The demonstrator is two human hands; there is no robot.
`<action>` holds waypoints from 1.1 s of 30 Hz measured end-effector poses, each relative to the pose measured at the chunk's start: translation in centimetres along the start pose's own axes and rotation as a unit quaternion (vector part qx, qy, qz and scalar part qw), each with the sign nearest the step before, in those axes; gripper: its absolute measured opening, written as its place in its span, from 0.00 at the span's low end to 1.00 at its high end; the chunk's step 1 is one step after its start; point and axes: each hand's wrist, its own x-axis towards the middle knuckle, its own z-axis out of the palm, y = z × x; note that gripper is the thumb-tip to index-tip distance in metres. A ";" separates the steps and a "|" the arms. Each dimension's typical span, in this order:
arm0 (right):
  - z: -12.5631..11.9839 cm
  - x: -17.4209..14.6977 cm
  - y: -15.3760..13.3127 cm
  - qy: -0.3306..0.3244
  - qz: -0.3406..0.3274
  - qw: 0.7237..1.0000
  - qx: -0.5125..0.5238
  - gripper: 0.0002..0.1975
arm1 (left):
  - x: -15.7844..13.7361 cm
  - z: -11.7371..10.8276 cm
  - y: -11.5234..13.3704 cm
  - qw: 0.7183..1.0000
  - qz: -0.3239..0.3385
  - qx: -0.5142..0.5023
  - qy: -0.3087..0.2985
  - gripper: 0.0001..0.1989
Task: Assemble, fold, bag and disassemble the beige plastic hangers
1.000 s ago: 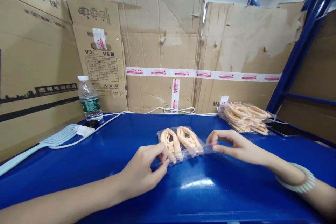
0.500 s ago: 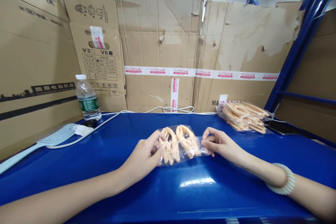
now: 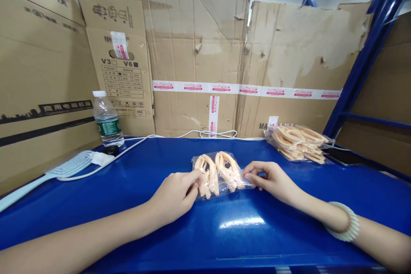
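A clear plastic bag (image 3: 221,175) lies on the blue tabletop (image 3: 205,235) in front of me. Inside it are two peach-coloured looped bundles, side by side; what they are exactly I cannot tell. My left hand (image 3: 178,192) is closed at the bag's left edge, its index finger over the left bundle and its thumb tucked below. At the opposite end, my right hand (image 3: 269,180) pinches the bag's right edge between thumb and fingertips. A pale beaded bracelet (image 3: 345,222) circles my right wrist.
Similar bagged bundles (image 3: 298,141) are piled at the back right, beside a dark flat phone-like object (image 3: 343,156). A water bottle (image 3: 109,122), a light blue hairbrush (image 3: 67,167) and a white cable (image 3: 135,145) lie leftward. Cardboard (image 3: 195,60) walls the back.
My left index finger has come further over the bag's left side. My right hand has shifted slightly left and lower, and the bag's right end lies flatter.
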 end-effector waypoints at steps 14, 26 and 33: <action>-0.6 0.0 -0.4 -0.023 -0.007 0.999 -0.032 0.16 | -0.3 -0.7 0.4 0.982 0.069 0.177 0.009 0.07; -0.7 0.0 -0.3 -0.028 -0.012 0.999 -0.029 0.16 | -0.7 -1.1 0.7 0.972 0.090 0.217 0.018 0.08; -0.8 -0.1 -0.4 -0.043 -0.011 0.999 -0.010 0.16 | -0.7 -1.2 0.8 0.967 0.115 0.225 -0.019 0.09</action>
